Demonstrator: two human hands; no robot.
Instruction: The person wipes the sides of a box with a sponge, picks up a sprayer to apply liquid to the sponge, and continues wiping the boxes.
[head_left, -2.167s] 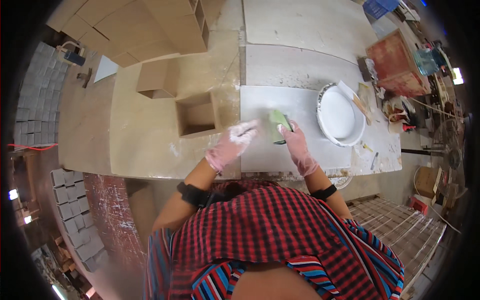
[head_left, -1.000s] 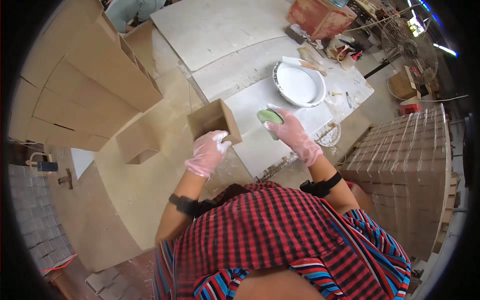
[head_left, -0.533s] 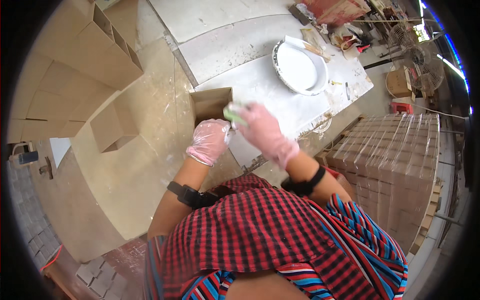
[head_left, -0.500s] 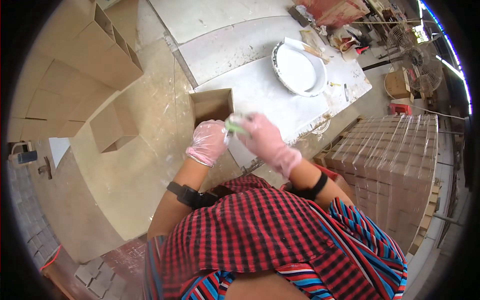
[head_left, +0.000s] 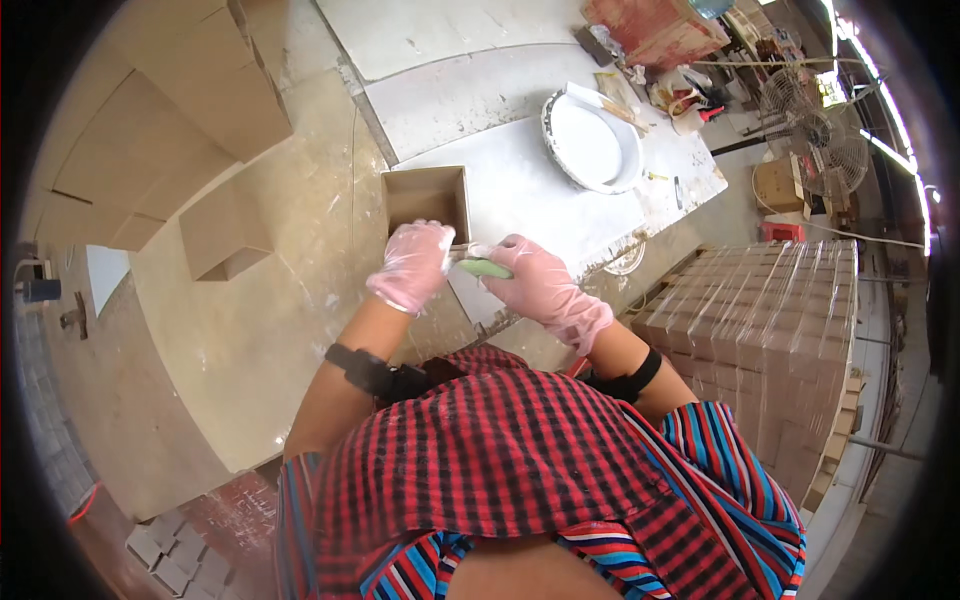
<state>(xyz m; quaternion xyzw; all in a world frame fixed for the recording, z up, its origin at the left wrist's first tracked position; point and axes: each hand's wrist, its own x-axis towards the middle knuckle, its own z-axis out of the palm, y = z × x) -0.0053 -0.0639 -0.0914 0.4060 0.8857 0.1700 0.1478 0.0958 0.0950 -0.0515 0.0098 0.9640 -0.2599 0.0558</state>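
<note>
A brown open-topped box (head_left: 428, 185) stands at the table's edge in front of me, its inside facing up. My left hand (head_left: 414, 264), in a thin pink glove, is closed over the near rim of the box, with its fingertips inside. Just right of that corner, my right hand (head_left: 535, 284), gloved the same way, grips a small tool with a light green handle (head_left: 486, 268). The tool's far end is close to the box corner by my left fingers; its exact kind is too small to make out.
A white basin (head_left: 590, 142) of white matter sits on the white-smeared table (head_left: 515, 190), a flat-bladed tool (head_left: 600, 104) across its rim. Brown boxes are stacked (head_left: 170, 85) at left, and a single box (head_left: 222, 235) lies nearer. A wrapped stack (head_left: 750, 320) stands right.
My right hand has shifted slightly right and down with the green-handled tool, which is now less blurred. My left fingers now reach over the box's near rim. The view has tilted slightly.
</note>
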